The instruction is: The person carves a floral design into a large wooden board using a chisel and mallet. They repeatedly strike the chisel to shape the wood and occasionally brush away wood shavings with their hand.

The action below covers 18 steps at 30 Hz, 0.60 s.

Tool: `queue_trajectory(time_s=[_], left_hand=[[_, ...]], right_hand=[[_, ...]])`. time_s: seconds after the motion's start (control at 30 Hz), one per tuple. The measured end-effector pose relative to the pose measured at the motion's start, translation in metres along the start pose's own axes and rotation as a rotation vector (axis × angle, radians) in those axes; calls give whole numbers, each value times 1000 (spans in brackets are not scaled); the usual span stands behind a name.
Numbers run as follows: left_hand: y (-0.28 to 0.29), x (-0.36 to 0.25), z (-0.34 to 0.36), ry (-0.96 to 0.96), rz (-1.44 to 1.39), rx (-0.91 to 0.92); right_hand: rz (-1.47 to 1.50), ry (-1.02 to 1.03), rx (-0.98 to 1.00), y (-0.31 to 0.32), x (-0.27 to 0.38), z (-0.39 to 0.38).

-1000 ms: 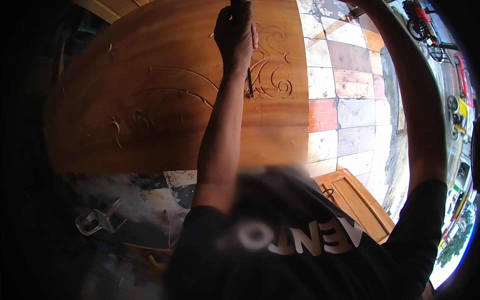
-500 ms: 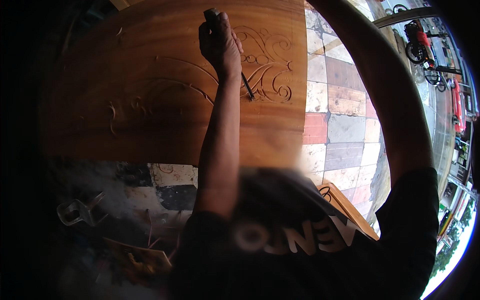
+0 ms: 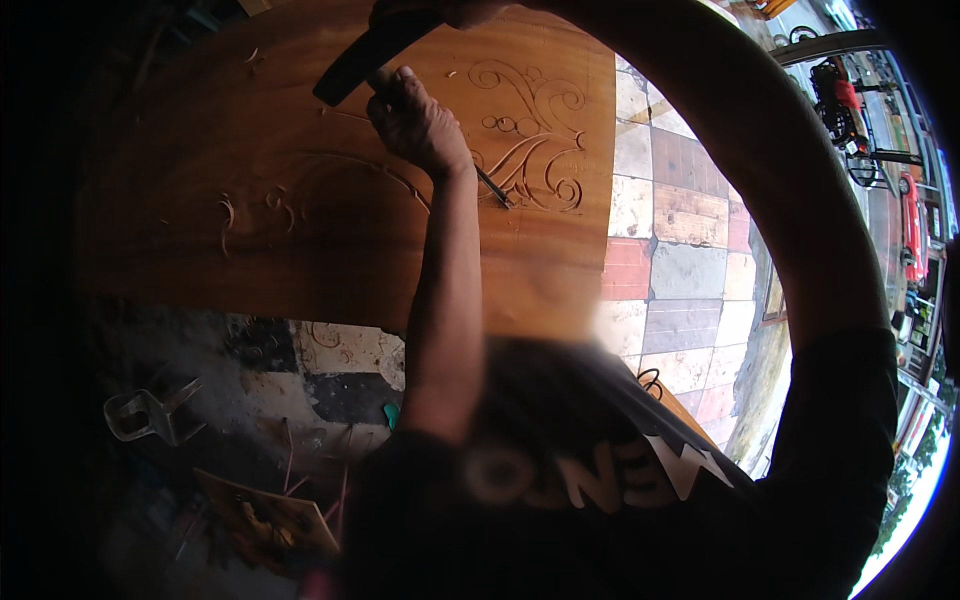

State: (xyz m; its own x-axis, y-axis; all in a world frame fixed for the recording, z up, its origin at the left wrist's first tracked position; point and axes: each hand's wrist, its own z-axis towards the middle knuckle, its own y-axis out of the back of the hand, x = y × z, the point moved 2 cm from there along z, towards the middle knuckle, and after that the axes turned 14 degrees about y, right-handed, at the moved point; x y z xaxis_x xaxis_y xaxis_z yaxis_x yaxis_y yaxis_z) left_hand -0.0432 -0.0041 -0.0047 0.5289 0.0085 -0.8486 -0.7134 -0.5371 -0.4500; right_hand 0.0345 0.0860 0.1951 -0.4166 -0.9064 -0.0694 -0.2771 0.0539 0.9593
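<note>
A large brown wooden panel [image 3: 330,240] lies before me with scrolls and curved lines carved into its right part. My left hand [image 3: 425,130] is closed around a carving chisel [image 3: 490,185]. The tool slants down to the right, its tip on the carved lines beside a small spiral. At the top edge my right hand [image 3: 475,10], partly cut off and dark, grips a dark, bar-shaped mallet [image 3: 370,62]. The mallet's body lies close over the chisel's handle end; whether they touch I cannot tell. Curled shavings [image 3: 227,212] lie on the panel.
Patchwork floor tiles [image 3: 690,270] run along the panel's right side. A plastic stool [image 3: 140,415] and a thin board [image 3: 260,515] stand at the lower left. A wooden piece [image 3: 690,405] is near my right side. Motorcycles [image 3: 835,105] and a red car [image 3: 912,225] are outside.
My right hand has come into view at the top with the mallet, over the chisel's end. My left hand and the chisel handle have tilted lower and leftward; the tip stays by the spiral.
</note>
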Motion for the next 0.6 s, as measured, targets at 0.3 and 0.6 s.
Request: queue_trajectory(time_s=[0.3, 0.6], left_hand=[[38, 26, 17, -54, 1, -145], [44, -47, -58, -11, -29, -116]], right_hand=[[-114, 144, 37, -10, 36, 44], [85, 48, -393, -28, 57, -3]])
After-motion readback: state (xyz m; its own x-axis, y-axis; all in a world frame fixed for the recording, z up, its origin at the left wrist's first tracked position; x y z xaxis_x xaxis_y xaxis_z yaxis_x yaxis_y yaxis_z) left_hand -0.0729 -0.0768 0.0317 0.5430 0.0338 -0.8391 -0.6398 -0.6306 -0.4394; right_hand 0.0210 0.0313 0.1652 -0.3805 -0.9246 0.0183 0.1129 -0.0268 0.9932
